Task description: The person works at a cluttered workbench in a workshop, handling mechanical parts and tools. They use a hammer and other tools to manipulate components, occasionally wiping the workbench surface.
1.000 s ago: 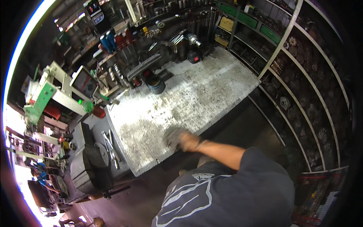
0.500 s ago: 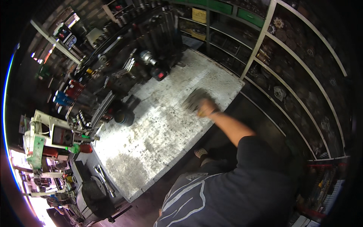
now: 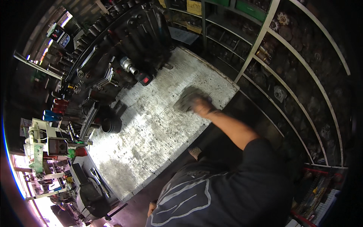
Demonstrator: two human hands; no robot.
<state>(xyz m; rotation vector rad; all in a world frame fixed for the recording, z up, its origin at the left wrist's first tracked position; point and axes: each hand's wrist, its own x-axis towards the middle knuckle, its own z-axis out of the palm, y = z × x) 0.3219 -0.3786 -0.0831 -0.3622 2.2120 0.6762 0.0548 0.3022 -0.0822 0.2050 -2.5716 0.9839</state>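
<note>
My right hand point(image 3: 203, 107) is on a dark grey rag point(image 3: 188, 99), pressed to the stained, light metal top of a workbench point(image 3: 151, 128). Motion blurs the rag and the fingers, which look wrapped over it. Low in the view, beside my dark shirt, a small part of my left hand point(image 3: 152, 207) shows; its fingers are mostly hidden. At the bench's far edge lies a cordless impact wrench point(image 3: 129, 65) with a black and red battery. A round black container point(image 3: 112, 125) stands on the bench's left part.
Spanners point(image 3: 107, 78) and sockets line the dark rack behind the bench. A bench vise point(image 3: 90, 198) is mounted at the near left, with long wrenches point(image 3: 100, 182) beside it. Tall metal shelves point(image 3: 291, 56) full of parts rise on the right. A red-edged tool drawer point(image 3: 315, 191) sits lower right.
The rag under my right hand has shifted slightly left across the bench top, and my view has turned a little. Part of my left hand now shows at the lower edge.
</note>
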